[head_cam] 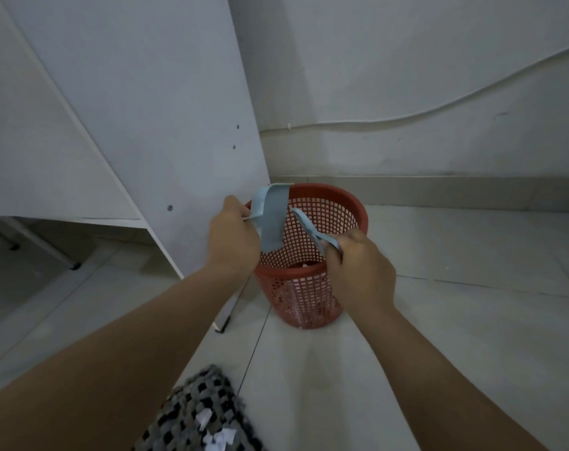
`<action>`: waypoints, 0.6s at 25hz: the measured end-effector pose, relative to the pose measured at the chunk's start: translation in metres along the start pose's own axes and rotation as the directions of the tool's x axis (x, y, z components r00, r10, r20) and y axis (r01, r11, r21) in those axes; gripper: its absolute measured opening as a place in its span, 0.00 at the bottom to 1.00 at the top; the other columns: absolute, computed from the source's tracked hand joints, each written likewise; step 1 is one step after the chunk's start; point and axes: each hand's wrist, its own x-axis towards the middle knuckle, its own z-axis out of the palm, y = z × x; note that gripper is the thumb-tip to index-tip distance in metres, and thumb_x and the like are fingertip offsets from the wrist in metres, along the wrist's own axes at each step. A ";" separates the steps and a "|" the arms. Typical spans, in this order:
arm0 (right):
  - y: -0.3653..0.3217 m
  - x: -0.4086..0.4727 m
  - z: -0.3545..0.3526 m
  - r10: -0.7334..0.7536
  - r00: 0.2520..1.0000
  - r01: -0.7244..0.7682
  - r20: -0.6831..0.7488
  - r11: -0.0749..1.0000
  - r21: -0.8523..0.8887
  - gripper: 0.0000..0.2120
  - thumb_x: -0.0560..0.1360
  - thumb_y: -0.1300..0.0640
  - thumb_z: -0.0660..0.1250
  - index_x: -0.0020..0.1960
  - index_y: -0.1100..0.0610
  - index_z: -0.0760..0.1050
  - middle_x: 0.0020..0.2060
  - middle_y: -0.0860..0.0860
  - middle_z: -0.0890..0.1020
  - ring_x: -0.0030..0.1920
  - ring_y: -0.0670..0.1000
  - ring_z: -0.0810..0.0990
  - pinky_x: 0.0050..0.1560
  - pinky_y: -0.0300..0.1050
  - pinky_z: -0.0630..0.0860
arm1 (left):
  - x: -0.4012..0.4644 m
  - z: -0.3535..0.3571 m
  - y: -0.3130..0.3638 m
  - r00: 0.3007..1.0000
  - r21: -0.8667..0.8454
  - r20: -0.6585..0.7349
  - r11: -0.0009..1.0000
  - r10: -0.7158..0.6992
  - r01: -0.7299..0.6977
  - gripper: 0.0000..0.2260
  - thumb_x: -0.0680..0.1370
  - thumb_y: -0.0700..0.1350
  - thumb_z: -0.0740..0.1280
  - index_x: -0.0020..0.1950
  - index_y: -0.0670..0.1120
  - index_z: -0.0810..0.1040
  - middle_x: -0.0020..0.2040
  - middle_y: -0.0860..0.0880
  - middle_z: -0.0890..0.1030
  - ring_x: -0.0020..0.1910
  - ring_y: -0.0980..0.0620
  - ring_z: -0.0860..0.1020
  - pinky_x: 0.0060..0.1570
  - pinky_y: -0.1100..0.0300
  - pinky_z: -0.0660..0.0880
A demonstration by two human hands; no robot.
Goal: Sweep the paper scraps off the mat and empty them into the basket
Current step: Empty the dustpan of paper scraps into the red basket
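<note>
At frame centre, the left hand (232, 237) and right hand (358, 258) each pinch a blue paper strip (271, 219), its length hanging steeply downward over the upright red basket (309, 294).

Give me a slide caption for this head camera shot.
Both hands, left and right, hold blue sheets over the red basket; white scraps remain on the mat.

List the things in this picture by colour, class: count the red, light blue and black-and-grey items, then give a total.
Red: 1, the basket
Light blue: 2, one sheet in the left hand, one sheet in the right hand
Black-and-grey: 1, the mat
Total: 4
</note>
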 end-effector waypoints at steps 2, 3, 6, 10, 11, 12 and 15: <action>-0.009 -0.007 -0.005 0.030 0.996 -0.019 -0.086 0.991 0.129 0.12 0.77 0.53 0.60 0.51 0.59 0.77 0.39 0.51 0.76 0.35 0.50 0.73 0.27 0.36 0.61 | -0.004 -0.010 -0.002 0.991 -0.119 -0.110 0.991 -0.071 0.058 0.06 0.75 0.33 0.57 0.45 0.43 0.67 0.33 0.50 0.70 0.37 0.48 0.71 0.32 0.66 0.68; -0.018 -0.014 -0.009 0.019 0.990 0.009 -0.142 0.981 0.193 0.12 0.77 0.52 0.60 0.52 0.58 0.78 0.40 0.51 0.77 0.35 0.49 0.73 0.27 0.34 0.62 | -0.008 -0.019 -0.002 0.976 -0.219 -0.158 0.969 -0.152 0.115 0.07 0.75 0.33 0.57 0.44 0.45 0.67 0.34 0.49 0.72 0.38 0.47 0.73 0.37 0.63 0.72; -0.052 -0.046 -0.019 -0.100 0.955 0.180 -0.278 0.944 0.277 0.10 0.75 0.54 0.62 0.50 0.57 0.78 0.39 0.49 0.78 0.35 0.44 0.73 0.31 0.30 0.64 | -0.041 -0.056 -0.009 0.887 -0.582 -0.181 0.773 -0.424 0.251 0.12 0.76 0.32 0.58 0.39 0.49 0.66 0.34 0.46 0.74 0.29 0.54 0.77 0.34 0.62 0.77; -0.100 -0.103 -0.020 -0.328 0.920 0.387 -0.216 0.850 0.357 0.10 0.74 0.56 0.62 0.41 0.62 0.77 0.35 0.50 0.76 0.33 0.44 0.70 0.31 0.31 0.66 | -0.122 -0.126 -0.060 0.692 -0.704 -0.142 0.564 -0.708 0.432 0.11 0.75 0.32 0.58 0.38 0.47 0.69 0.33 0.46 0.73 0.27 0.55 0.73 0.33 0.63 0.73; -0.108 -0.121 -0.014 -0.365 0.918 0.396 -0.153 0.838 0.376 0.11 0.74 0.55 0.61 0.41 0.62 0.77 0.35 0.52 0.77 0.33 0.45 0.71 0.31 0.35 0.68 | -0.146 -0.143 -0.077 0.642 -0.718 -0.130 0.518 -0.755 0.464 0.11 0.75 0.32 0.59 0.38 0.47 0.69 0.33 0.46 0.72 0.28 0.53 0.72 0.33 0.62 0.72; -0.112 -0.137 -0.008 -0.380 0.923 0.374 -0.066 0.840 0.393 0.11 0.75 0.53 0.60 0.41 0.60 0.76 0.37 0.52 0.77 0.34 0.46 0.72 0.31 0.39 0.71 | -0.170 -0.156 -0.095 0.610 -0.719 -0.107 0.485 -0.785 0.497 0.08 0.75 0.34 0.60 0.39 0.45 0.70 0.33 0.45 0.72 0.29 0.51 0.71 0.33 0.61 0.71; -0.111 -0.186 0.018 -0.299 0.895 0.163 0.332 0.910 0.380 0.09 0.77 0.52 0.60 0.44 0.57 0.73 0.39 0.50 0.74 0.38 0.50 0.75 0.36 0.48 0.74 | -0.250 -0.188 -0.146 0.534 -0.586 -0.055 0.460 -0.844 0.667 0.07 0.77 0.41 0.63 0.47 0.36 0.73 0.33 0.43 0.73 0.28 0.50 0.68 0.26 0.62 0.68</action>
